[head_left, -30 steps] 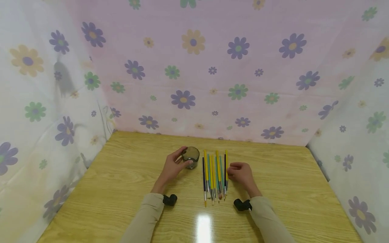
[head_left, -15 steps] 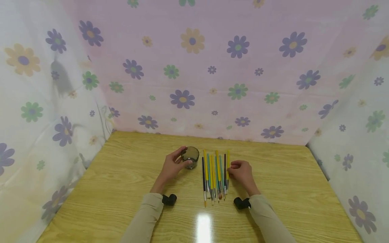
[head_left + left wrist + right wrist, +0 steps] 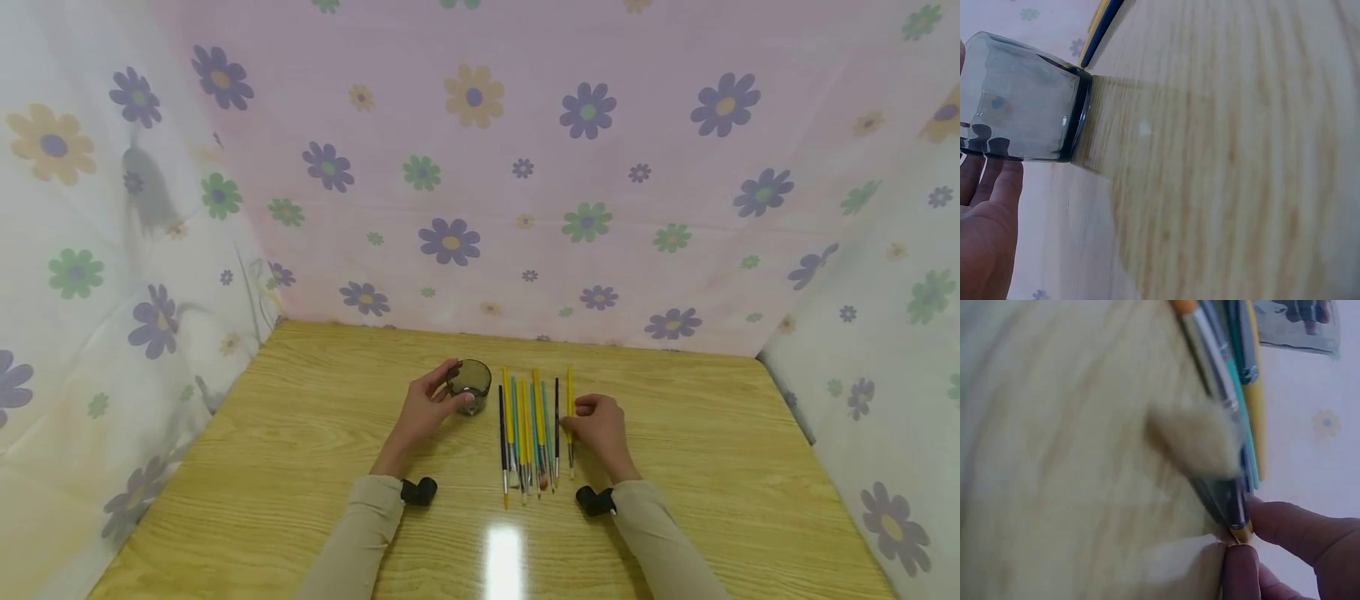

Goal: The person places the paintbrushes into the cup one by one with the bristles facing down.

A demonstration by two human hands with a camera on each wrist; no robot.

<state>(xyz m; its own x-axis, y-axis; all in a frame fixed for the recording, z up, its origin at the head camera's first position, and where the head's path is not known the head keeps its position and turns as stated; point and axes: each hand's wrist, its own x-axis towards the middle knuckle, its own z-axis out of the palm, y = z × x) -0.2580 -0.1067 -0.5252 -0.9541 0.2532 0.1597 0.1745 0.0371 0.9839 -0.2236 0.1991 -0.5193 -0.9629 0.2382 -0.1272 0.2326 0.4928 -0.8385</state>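
My left hand (image 3: 428, 413) grips a smoky, see-through glass (image 3: 469, 380) that stands on the table, fingers behind it and thumb across its near side. In the left wrist view the glass (image 3: 1029, 100) shows its thick base on the wood. To its right lies a row of several paintbrushes (image 3: 527, 425) with yellow, teal and dark handles, bristles toward me. At the row's right end my right hand (image 3: 600, 425) pinches a yellow paintbrush (image 3: 570, 396) between thumb and finger. In the right wrist view the pale bristles (image 3: 1204, 440) of this brush are blurred and close to the camera.
A wood-grain table (image 3: 315, 450) lies beneath everything. Flowered cloth (image 3: 645, 275) hangs at its back and on both sides. Each wrist carries a small black camera, one of them the left camera (image 3: 420, 491).
The right hand has taken hold of the outermost yellow paintbrush and shifted it a little to the right, apart from the row. The left hand and the glass have stayed in place.
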